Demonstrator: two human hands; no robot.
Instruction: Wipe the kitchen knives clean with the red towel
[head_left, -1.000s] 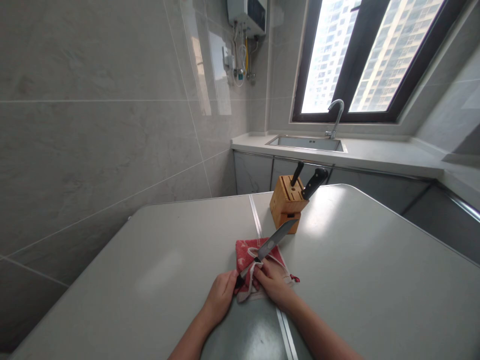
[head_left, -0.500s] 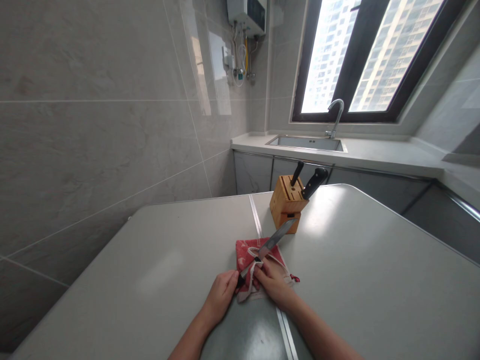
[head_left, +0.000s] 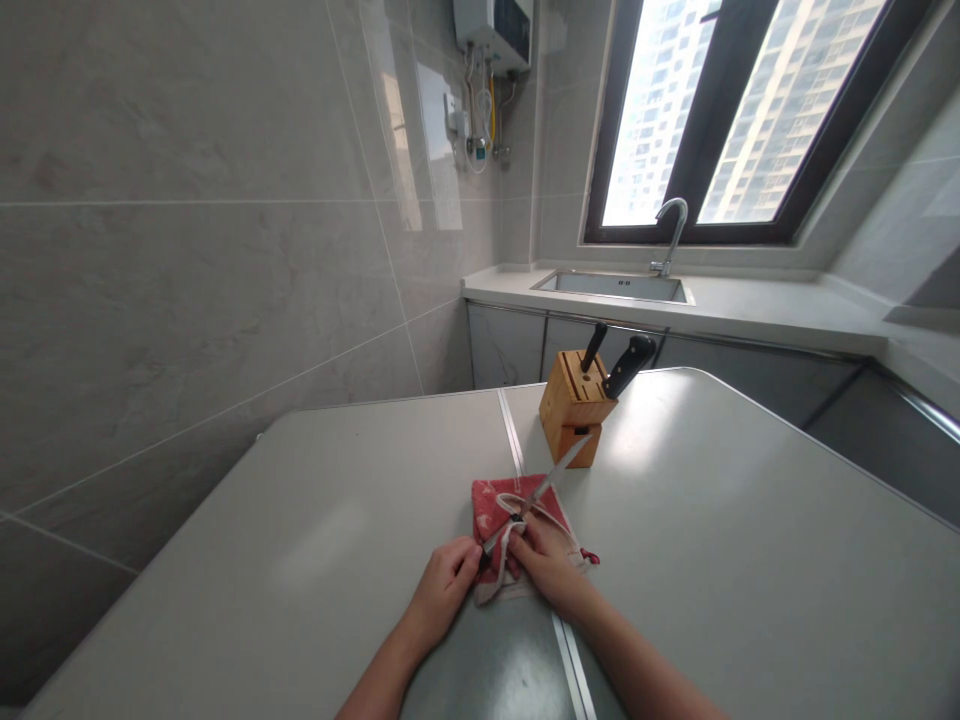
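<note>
And we have the long, black-handled steel knife [head_left: 559, 472] slanting away rightward over the folded red-and-white cloth [head_left: 489, 497] toward the brown wooden block [head_left: 564, 402], left hand [head_left: 448, 570] clenched on its near end, right hand [head_left: 549, 556], closer to the tip, pinching cloth

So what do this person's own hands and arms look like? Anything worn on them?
The left hand and right hand are bare, without gloves. The left forearm and right forearm show no sleeve, watch or bracelet. A thin ring would be too small to make out.
</note>
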